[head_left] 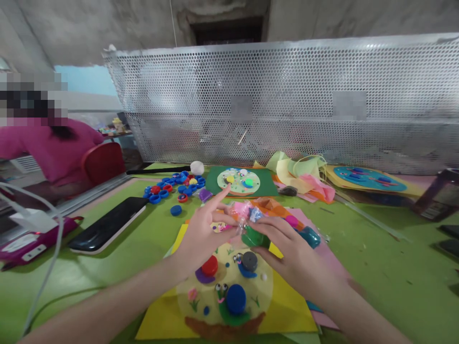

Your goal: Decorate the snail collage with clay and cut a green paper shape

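Note:
Above the snail picture, my left hand [206, 224] pinches the edge of a clear plastic packet between thumb and fingers, its index finger pointing away. From the other side, the fingers of my right hand [289, 246] close around the same packet, which shows green modelling clay [252, 236] inside. Below lies a yellow sheet [161, 306] with a cream disc bearing clay snails. Their shells are bottle caps: a blue cap [235, 299], a red cap [210, 265] and a grey cap [249, 261]. Brown clay [225, 328] edges the disc's bottom. Both hands partly hide the disc's top.
Several loose bottle caps [161, 191] and a phone [109, 224] lie left. A finished snail picture on green card [268, 184] is behind. Coloured scraps [304, 174], a blue disc [369, 179] and a dark can [439, 196] stand right. A perforated metal panel [287, 95] closes the back.

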A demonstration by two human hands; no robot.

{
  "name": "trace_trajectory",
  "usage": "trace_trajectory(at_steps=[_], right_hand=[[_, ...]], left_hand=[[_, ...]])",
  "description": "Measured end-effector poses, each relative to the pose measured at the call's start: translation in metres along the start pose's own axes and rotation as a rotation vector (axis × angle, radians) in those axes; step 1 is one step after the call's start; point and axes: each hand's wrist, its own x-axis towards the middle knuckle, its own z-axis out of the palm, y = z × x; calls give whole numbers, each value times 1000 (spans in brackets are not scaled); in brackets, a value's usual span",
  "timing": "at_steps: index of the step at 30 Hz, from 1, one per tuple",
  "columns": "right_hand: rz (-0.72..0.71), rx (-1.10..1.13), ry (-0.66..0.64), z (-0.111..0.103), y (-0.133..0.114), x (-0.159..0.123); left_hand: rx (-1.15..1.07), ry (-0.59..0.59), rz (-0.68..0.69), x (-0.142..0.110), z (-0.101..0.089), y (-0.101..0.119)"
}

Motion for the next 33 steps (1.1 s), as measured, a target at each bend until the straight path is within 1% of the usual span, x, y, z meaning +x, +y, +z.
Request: trace_trajectory(at_steps=[5, 9, 12, 15, 19, 21, 22, 24, 26, 27, 33], right_hand=[[25, 17, 16, 3, -3, -1], [-20, 47, 51, 4, -3, -1], [-47, 48, 57, 4, -3, -1], [-11, 45, 65, 6, -2, 0], [112, 35, 141, 5, 0, 1], [128, 8, 164, 2, 2, 3], [130, -5, 169, 0, 2, 3], [135, -23, 176, -2, 5, 5], [139, -29, 187, -3, 8, 6], [146, -25, 193, -3, 10, 7], [195, -6, 205, -2, 23, 7]], left_hand=[[58, 64, 111, -4, 4, -4], [152, 69, 210, -11, 9, -8], [233, 62, 234, -13, 12, -9], [200, 53, 201, -11, 10, -6], [84, 179, 99, 1, -2, 2], [7, 198, 21, 7, -7, 3], [-44, 179, -16, 9, -8, 2], [-160, 103, -78, 11, -8, 0], [-262, 28, -115, 11, -6, -3], [-290, 9, -123, 10, -5, -3], [-315, 11, -107, 7, -5, -3]])
